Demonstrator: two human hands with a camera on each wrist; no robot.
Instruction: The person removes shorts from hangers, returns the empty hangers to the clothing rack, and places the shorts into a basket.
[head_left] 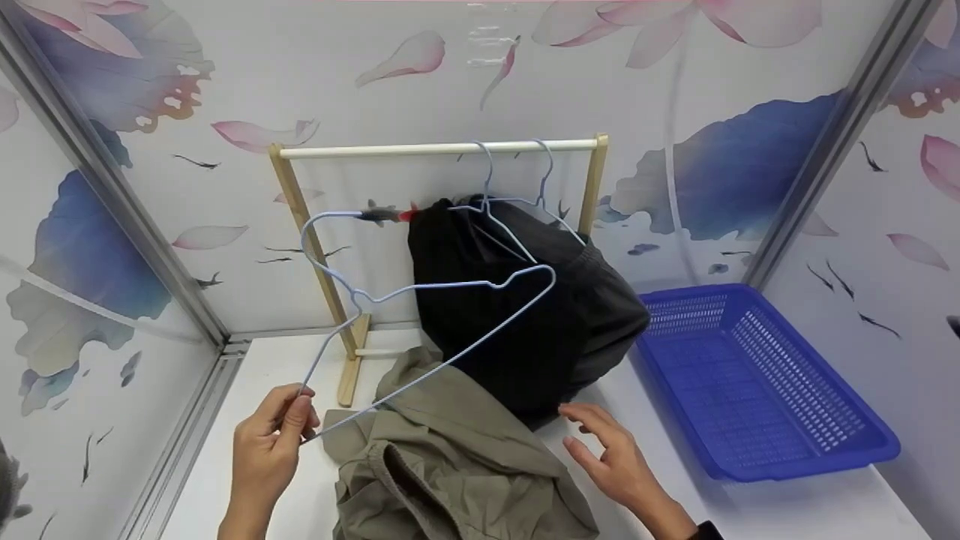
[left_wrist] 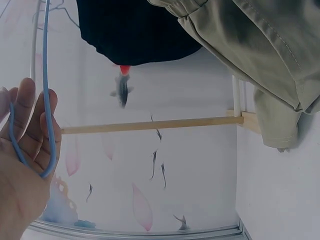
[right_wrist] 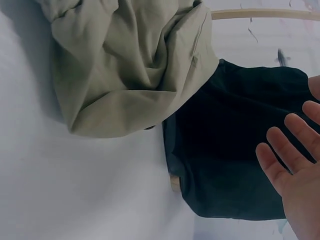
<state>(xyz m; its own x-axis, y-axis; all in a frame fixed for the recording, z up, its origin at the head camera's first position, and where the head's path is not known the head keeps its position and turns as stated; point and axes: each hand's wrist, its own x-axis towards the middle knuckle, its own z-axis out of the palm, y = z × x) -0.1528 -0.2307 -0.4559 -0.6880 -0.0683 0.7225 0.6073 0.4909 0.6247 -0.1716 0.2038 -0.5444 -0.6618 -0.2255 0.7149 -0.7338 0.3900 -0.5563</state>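
My left hand (head_left: 268, 439) pinches one end of a light-blue wire clothes hanger (head_left: 450, 284), which it holds up over the table. The hanger's hook points up and left, and its frame crosses in front of the rack. In the left wrist view the bent hanger end passes between the thumb and fingers. Beside the hanger, an olive-khaki garment (head_left: 480, 465) with a gathered waistband lies crumpled on the table. My right hand (head_left: 611, 457) holds nothing; its fingers are spread and relaxed, right of the khaki cloth and near the hem of a black garment (head_left: 495, 330).
A small wooden clothes rack (head_left: 442, 150) with a white rail stands at the back. Black garments hang from it on two blue hangers (head_left: 489, 187). At the right sits a blue perforated plastic basket (head_left: 765, 469). Flower-printed panels with metal frames enclose the white table (head_left: 217, 465).
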